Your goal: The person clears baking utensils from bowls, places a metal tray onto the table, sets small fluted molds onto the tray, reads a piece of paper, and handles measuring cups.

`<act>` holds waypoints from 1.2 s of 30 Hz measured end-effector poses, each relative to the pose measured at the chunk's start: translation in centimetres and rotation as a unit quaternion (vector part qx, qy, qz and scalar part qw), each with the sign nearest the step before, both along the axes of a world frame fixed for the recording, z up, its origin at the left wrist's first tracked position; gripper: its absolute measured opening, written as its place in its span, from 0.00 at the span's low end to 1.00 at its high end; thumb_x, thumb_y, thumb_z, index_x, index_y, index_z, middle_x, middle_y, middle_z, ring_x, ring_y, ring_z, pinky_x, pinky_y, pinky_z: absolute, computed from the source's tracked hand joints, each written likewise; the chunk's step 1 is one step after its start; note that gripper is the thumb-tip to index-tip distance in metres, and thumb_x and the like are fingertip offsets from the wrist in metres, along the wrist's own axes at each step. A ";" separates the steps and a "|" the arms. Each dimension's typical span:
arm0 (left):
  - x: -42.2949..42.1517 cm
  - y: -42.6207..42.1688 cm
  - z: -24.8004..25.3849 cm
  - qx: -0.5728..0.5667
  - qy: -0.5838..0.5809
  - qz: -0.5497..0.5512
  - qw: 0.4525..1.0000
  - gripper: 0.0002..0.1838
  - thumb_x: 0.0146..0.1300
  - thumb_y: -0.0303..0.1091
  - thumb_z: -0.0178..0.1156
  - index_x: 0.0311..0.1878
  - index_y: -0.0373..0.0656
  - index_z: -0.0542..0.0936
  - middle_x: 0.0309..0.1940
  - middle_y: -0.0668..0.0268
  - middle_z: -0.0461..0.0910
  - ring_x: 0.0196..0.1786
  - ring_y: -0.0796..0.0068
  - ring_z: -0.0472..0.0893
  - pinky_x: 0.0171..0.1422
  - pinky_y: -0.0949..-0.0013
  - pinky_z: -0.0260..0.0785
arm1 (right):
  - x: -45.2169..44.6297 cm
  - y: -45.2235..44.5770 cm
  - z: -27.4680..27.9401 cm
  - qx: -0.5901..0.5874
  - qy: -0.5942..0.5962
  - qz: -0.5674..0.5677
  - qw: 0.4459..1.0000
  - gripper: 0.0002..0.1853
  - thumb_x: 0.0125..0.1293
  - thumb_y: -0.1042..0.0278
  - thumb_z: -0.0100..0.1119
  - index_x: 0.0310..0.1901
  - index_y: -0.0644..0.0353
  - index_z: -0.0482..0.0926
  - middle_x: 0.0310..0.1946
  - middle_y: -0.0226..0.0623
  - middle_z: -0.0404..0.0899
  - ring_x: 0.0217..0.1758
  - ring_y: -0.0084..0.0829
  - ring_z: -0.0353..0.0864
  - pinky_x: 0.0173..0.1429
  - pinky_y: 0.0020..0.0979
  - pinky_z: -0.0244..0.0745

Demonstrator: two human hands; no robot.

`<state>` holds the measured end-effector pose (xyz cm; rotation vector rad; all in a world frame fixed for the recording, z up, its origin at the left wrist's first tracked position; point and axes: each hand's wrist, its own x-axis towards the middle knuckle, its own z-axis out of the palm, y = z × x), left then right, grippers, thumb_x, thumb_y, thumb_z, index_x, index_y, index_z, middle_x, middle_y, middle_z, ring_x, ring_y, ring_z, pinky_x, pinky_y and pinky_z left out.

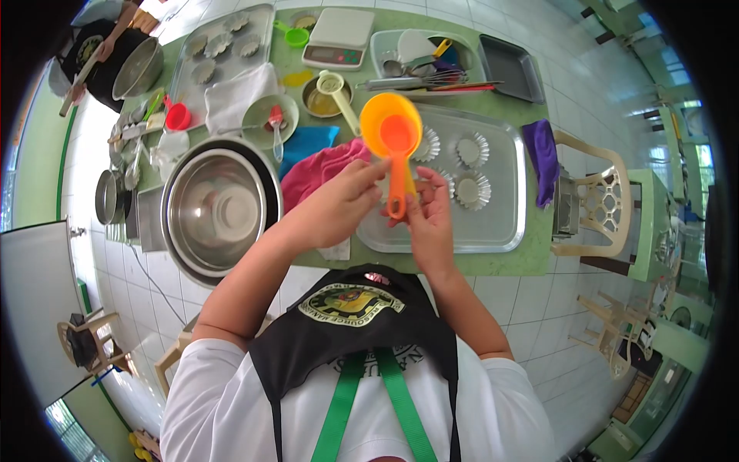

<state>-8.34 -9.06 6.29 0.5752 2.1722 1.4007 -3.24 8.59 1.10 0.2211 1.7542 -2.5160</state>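
Over the tray, I hold up a yellow measuring cup [371, 115] with a smaller orange measuring cup [397, 132] nested inside it. Their handles point down toward me. My right hand [429, 223] pinches the handles from the right. My left hand [350, 192] has its fingers bent against the handles from the other side. Below them lies a metal tray [504, 223] carrying several fluted tart molds [472, 190], partly hidden by the cups and hands. A pink cloth [319, 173] lies beside my left wrist.
Nested steel bowls [177, 204] stand at left. Behind the tray are a bowl with a red brush [258, 115], a small pan [312, 108], a kitchen scale [339, 31] and a utensil tray [381, 46]. A purple cloth [541, 158] hangs at the right edge. Another person [92, 54] stands far left.
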 end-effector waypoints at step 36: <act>-28.6 16.4 -5.9 -0.278 0.440 0.079 0.850 0.06 0.58 0.32 0.63 0.34 0.42 0.85 0.36 0.60 0.80 0.46 0.57 0.78 0.52 0.57 0.72 | -15.9 18.5 -3.9 -0.016 0.017 -0.043 0.999 0.16 0.74 0.80 0.43 0.61 0.61 0.69 0.55 0.39 0.72 0.45 0.30 0.84 0.47 0.28 0.79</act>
